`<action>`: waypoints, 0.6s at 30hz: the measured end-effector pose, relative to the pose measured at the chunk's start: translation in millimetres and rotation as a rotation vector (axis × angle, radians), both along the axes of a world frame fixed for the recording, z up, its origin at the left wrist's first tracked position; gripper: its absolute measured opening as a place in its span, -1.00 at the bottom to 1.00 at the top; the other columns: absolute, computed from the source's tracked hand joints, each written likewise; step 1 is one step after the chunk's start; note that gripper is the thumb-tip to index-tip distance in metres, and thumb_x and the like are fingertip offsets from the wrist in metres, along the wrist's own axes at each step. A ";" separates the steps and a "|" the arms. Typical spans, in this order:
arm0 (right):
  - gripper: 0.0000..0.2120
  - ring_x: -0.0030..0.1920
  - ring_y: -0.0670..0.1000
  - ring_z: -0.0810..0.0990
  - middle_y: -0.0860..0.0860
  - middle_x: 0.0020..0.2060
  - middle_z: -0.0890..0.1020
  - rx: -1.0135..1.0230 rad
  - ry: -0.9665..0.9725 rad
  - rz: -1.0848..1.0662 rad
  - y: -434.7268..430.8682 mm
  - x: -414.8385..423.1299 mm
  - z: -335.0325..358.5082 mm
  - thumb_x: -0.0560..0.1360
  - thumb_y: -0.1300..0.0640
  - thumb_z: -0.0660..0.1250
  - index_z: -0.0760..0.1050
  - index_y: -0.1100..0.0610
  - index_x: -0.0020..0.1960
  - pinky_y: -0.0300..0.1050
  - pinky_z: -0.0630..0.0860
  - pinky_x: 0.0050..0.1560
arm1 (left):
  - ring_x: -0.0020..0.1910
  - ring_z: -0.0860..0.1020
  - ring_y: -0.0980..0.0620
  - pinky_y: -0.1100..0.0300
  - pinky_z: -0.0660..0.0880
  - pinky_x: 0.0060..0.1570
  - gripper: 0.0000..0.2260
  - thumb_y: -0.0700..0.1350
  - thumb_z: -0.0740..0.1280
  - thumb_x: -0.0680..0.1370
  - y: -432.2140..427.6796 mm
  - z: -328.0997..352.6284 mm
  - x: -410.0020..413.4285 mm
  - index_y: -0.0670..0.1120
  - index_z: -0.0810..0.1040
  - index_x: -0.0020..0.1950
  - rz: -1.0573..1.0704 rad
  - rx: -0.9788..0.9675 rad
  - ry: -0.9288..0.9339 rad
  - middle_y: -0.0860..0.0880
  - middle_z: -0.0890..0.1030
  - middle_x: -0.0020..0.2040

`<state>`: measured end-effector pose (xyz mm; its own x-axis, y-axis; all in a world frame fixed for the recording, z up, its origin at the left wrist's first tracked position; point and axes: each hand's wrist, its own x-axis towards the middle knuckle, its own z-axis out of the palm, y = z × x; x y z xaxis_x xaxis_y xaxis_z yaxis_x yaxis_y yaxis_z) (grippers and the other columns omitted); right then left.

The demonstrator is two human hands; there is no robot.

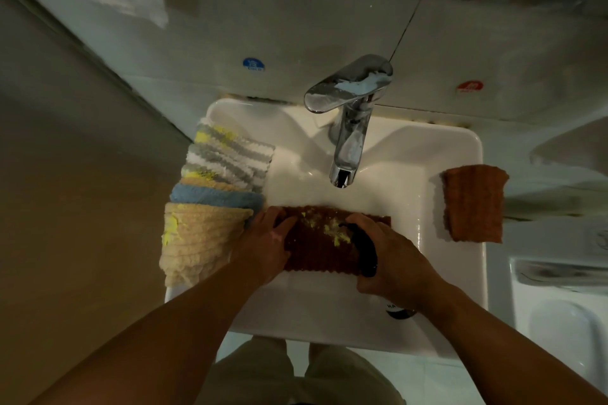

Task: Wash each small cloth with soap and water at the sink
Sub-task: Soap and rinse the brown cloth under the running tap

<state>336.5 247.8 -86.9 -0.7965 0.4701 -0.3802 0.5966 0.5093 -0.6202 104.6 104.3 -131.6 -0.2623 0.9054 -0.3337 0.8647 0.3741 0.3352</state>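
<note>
Closest to me, the person's two forearms reach over the front rim of the white sink. Bare basin floor shows between that rim and the brown cloth, which lies spread flat in the middle of the basin, with yellow smears on its upper half.

The left hand holds the cloth's left edge, fingers bent over it and thumb lying on top. The right hand is curled round a dark object and presses it onto the right side of the cloth; I cannot tell what that object is. The drain peeks out just under the right wrist.

The left rim is crowded. A beige cloth hangs over the edge and touches the left hand. Behind it lies a blue cloth, then striped cloths in grey, white and yellow. On the right rim an orange cloth drapes over the outer edge, well apart from the hands, with bare rim in front of it.

Beyond the brown cloth's far edge there is open wet basin up to the chrome faucet, whose spout hangs over the basin. On the wall behind sit a blue sticker and a red sticker.
</note>
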 end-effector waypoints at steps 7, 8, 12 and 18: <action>0.11 0.12 0.00 0.53 -0.04 0.28 0.42 0.046 -0.011 -0.027 -0.9 -1.5 -2.1 0.29 -0.10 0.56 -0.12 -0.31 0.58 -0.05 0.59 0.17 | 0.37 0.39 -0.22 -0.08 0.48 0.31 -0.35 -0.04 0.54 0.41 -0.1 -1.2 1.3 -0.03 0.45 0.48 0.013 -0.008 -0.004 -0.13 0.39 0.41; 0.10 0.11 0.00 0.53 -0.04 0.28 0.43 0.049 -0.014 -0.024 -0.2 -1.3 -2.1 0.28 -0.11 0.56 -0.11 -0.31 0.57 -0.05 0.59 0.17 | 0.36 0.40 -0.22 -0.09 0.50 0.29 -0.35 -0.04 0.55 0.39 -0.3 -1.8 1.1 -0.03 0.46 0.47 0.012 -0.003 -0.007 -0.13 0.40 0.40; -0.02 0.07 -0.01 0.54 -0.05 0.22 0.46 0.058 -0.027 -0.002 -1.3 -1.4 -2.2 0.27 -0.13 0.55 0.01 -0.28 0.50 -0.03 0.61 0.14 | 0.29 0.46 -0.23 -0.09 0.58 0.16 -0.33 -0.06 0.60 0.32 -2.2 -5.4 -0.1 -0.05 0.52 0.41 0.008 0.015 -0.020 -0.13 0.45 0.33; 0.16 0.10 -0.02 0.53 -0.04 0.26 0.44 0.019 0.031 -0.030 4.2 2.2 0.5 0.34 -0.06 0.57 -0.25 -0.38 0.56 -0.09 0.58 0.18 | 0.31 0.43 -0.19 -0.03 0.56 0.19 -0.34 -0.04 0.58 0.35 -1.5 -5.9 -0.2 -0.03 0.50 0.43 0.007 0.027 -0.022 -0.11 0.43 0.36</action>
